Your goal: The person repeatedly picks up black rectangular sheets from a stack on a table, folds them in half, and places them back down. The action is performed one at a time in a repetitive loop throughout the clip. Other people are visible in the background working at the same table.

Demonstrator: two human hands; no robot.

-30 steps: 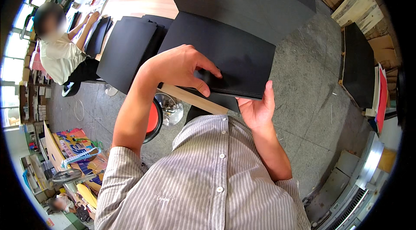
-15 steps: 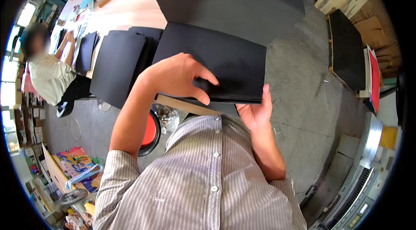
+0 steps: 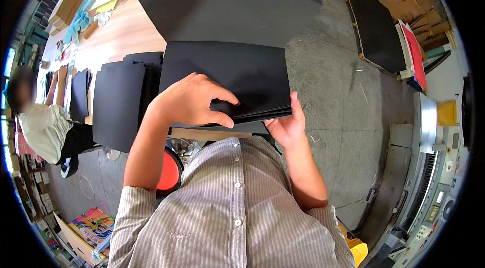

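Observation:
A stack of black sheets point(image 3: 257, 71), perhaps card, lies at the table's near edge in front of me. My left hand point(image 3: 194, 101) rests over its top, thumb and forefinger apart, with the thumb at the front edge. My right hand point(image 3: 288, 124) holds the near right corner, thumb up against the side and fingers under it. Several layers show along the front edge, slightly parted near that corner. Beyond the stack lies a large black board point(image 3: 227, 10). To the left, more black sheets point(image 3: 118, 101) sit in an uneven pile overhanging the edge.
On the left a co-worker point(image 3: 45, 126) in a white top handles dark sheets at the pale wooden table point(image 3: 118, 31). A red-topped round stool point(image 3: 169, 169) stands beside me. At right are a black panel point(image 3: 376, 31) and a grey machine point(image 3: 429, 182).
The whole view has shifted, so the table things appear further left. Both hands keep about the same hold on the stack, whose front layers look a little more parted.

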